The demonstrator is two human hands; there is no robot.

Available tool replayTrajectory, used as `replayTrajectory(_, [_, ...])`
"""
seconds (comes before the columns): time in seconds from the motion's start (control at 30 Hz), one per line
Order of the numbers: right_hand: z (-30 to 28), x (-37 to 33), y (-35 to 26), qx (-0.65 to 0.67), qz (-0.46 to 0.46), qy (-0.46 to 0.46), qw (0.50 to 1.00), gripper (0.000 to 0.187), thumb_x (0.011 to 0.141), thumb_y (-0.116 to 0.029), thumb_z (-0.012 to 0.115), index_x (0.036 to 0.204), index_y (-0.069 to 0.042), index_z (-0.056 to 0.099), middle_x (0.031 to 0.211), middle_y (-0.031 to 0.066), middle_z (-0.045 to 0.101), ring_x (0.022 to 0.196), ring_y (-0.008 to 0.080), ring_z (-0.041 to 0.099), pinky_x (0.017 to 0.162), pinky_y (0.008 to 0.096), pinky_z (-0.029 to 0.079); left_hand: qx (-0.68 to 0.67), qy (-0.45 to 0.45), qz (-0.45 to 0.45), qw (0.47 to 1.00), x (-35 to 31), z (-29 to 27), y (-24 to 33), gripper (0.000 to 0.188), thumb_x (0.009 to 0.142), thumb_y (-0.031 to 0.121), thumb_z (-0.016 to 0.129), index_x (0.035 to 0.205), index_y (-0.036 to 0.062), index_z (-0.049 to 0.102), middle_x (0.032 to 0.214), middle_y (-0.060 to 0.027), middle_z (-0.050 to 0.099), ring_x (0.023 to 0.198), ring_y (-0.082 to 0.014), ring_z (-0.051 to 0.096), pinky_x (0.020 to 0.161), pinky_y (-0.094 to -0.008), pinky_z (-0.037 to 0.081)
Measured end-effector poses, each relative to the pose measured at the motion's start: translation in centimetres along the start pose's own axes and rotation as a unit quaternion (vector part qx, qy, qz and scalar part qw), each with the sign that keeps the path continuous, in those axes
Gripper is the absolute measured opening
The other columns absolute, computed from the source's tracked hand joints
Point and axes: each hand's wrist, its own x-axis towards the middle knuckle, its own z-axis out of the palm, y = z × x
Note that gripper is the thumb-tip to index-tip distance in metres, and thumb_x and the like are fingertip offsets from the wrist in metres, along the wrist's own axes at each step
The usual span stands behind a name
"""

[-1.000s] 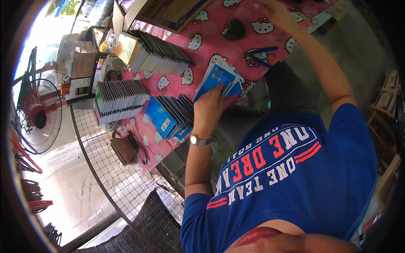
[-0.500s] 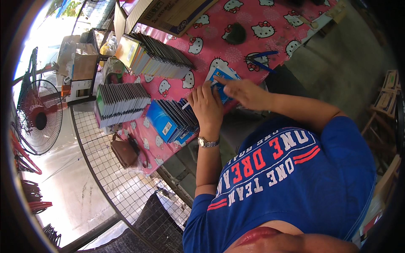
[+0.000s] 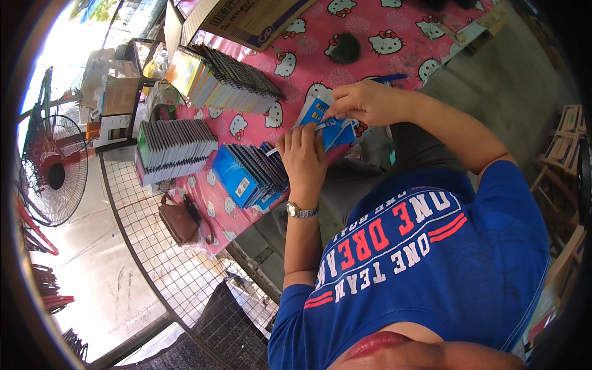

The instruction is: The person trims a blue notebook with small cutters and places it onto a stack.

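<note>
A blue-covered booklet [image 3: 338, 134] lies at the near edge of the pink table, with more blue and white covers under it. My left hand [image 3: 302, 151], with a metal watch at the wrist, is closed over its left end, where a thin white edge shows on both sides of the fingers. My right hand [image 3: 365, 103] is bent above the booklet, thumb and fingers pinched at its far side; the fingertips' exact hold is partly hidden. Just left of my left hand stands a row of blue spiral notebooks [image 3: 237, 179].
More spiral notebooks [image 3: 231, 80] and grey-edged ones [image 3: 176, 148] stand on the patterned tablecloth [image 3: 320, 43]. Farther off are a cardboard box [image 3: 259, 24], a dark green lump [image 3: 343, 48] and blue-handled pliers [image 3: 390, 78]. A brown bag [image 3: 179, 221] sits at the left corner, near wire mesh and a fan [image 3: 55, 172].
My right hand has moved slightly up and away from the booklet's middle, from a blurred sweep to a pinch. More of the blue cover shows. My left hand has barely moved.
</note>
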Motion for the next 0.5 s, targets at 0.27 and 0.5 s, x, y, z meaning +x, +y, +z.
replayTrajectory(0.27, [-0.2, 0.3, -1.7, 0.238, 0.186, -0.030, 0.953, 0.032, 0.095, -0.010, 0.056, 0.127, -0.011, 0.059, 0.086, 0.0105, 0.060, 0.068, 0.0213, 0.059, 0.063, 0.0344, 0.048, -0.009, 0.014, 0.003, 1.000, 0.5, 0.2, 0.9, 0.026, 0.087, 0.009, 0.062, 0.112, 0.0051, 0.059, 0.099, -0.0105, 0.064, 0.093, -0.0295, 0.058, 0.090, -0.0431, 0.039])
replayTrajectory(0.5, [1.0, -0.1, -3.1, -0.099, 0.009, -0.011, 0.995, 0.031, 0.095, -0.018, 0.058, 0.124, -0.009, 0.051, 0.091, 0.0162, 0.065, 0.083, 0.0255, 0.067, 0.067, 0.0390, 0.050, 0.006, -0.027, 0.011, 1.000, 0.5, -0.4, 0.9, 0.028, 0.085, 0.011, 0.064, 0.112, 0.0053, 0.058, 0.100, -0.0096, 0.064, 0.093, -0.0286, 0.059, 0.091, -0.0428, 0.039])
